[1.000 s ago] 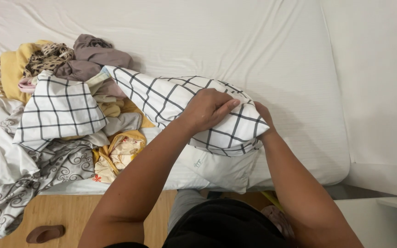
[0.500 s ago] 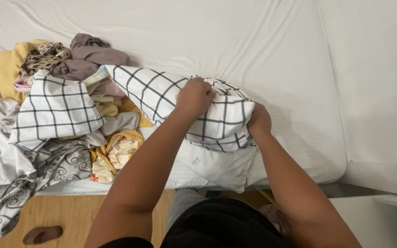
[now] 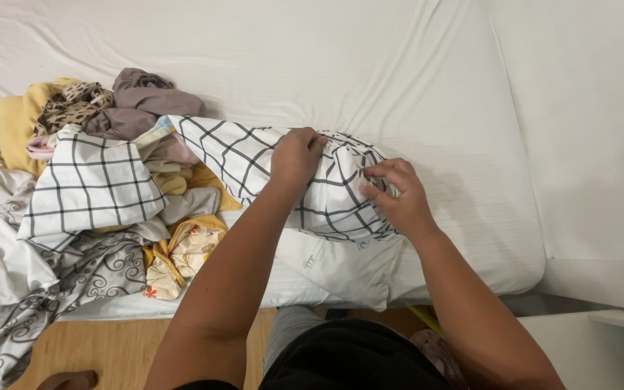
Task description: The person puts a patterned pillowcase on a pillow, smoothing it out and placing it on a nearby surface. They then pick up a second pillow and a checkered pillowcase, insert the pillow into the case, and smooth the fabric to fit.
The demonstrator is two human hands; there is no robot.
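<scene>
Head view: we look down on a white bed (image 3: 413, 65) from its near edge, our arms reaching in from below.
Far left: we see a heap of laundry (image 3: 74, 209) on the bed, with a yellow piece, a mauve-grey piece, a grey swirl-patterned cloth and a second white checked cloth (image 3: 92, 184) among it.
Centre, the piece in hand: we hold a white checked pillowcase (image 3: 243, 155) with dark grid lines, bunched up and wrinkled; it lies on the bed just right of the heap, its left end touching the heap.
Beneath it: we see a plain white pillow (image 3: 334, 263) showing at the bed's near edge.
Left hand (image 3: 296, 155): curled shut, fingers gripping the bunched fabric on top.
Right hand (image 3: 393, 193): fingers pinched together on the right end of the fabric.
Hands: we hold them near each other, not touching.
</scene>
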